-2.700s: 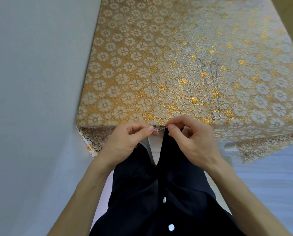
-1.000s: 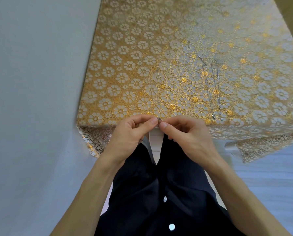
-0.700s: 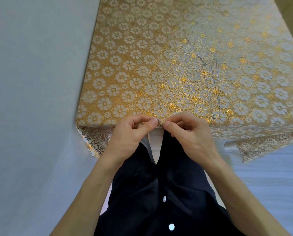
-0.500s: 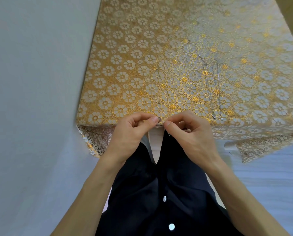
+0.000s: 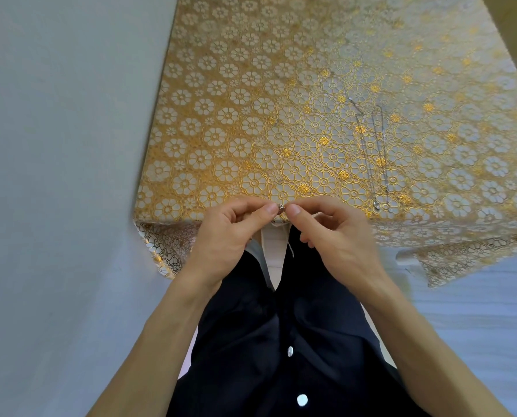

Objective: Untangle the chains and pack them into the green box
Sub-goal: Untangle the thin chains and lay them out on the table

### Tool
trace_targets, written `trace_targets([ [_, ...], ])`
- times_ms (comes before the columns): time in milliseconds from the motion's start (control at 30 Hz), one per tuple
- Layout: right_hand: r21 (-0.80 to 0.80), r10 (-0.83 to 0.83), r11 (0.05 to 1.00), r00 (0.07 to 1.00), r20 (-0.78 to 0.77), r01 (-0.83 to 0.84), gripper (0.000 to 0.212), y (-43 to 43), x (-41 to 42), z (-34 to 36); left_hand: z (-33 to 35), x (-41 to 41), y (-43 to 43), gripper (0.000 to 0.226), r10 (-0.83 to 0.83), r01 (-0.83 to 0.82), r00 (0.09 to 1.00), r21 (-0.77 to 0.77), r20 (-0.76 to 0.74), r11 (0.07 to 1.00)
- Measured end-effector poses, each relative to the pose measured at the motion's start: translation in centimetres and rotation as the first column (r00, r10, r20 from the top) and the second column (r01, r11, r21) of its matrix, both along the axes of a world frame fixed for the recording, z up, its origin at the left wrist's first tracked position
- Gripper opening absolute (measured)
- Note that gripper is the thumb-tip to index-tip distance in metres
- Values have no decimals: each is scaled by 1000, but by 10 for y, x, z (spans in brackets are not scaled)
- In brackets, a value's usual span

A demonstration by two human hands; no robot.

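At the table's near edge my left hand (image 5: 227, 233) and my right hand (image 5: 335, 236) meet fingertip to fingertip. Between their thumbs and forefingers they pinch a thin silver chain at its small clasp (image 5: 281, 207). A short length of that chain (image 5: 291, 250) dangles below my right hand; the rest is hidden by my fingers. A second silver chain (image 5: 371, 152) lies stretched out in long loops on the tablecloth to the right, its pendant end near the edge. No green box is in view.
A table with a gold and white flower-patterned cloth (image 5: 251, 115) fills the upper view, its near edge just past my hands. A pale wall (image 5: 55, 145) runs along the left side. My dark buttoned shirt (image 5: 281, 341) is below.
My hands have stayed at the table's edge, and my fingertips shifted slightly as they work the clasp. The chain on the cloth has not moved.
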State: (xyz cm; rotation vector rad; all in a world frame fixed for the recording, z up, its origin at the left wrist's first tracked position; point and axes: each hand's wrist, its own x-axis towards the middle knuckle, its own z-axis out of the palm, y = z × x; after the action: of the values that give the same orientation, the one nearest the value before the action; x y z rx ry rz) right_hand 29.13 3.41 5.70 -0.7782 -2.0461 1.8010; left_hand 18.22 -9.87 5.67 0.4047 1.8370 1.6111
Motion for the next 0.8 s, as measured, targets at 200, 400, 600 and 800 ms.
trace_targets([
  [200, -262, 59, 964, 997, 44, -45, 7, 6, -1, 1, 5, 2, -1, 24, -12, 11, 1000, 15, 25, 1000],
  [400, -394, 129, 915, 988, 87, -85, 16, 10, -2, -5, 6, 3, 1, 16, 7, -7, 999, 20, 40, 1000],
  [600, -433, 123, 897, 992, 41, -93, 9, 7, -4, -4, 6, 1, 2, 19, 12, -13, 998, 10, 55, 1000],
  [800, -325, 37, 946, 998, 50, -19, 14, 6, -6, -1, 4, -1, -1, 26, -11, 12, 1000, -29, 23, 1000],
])
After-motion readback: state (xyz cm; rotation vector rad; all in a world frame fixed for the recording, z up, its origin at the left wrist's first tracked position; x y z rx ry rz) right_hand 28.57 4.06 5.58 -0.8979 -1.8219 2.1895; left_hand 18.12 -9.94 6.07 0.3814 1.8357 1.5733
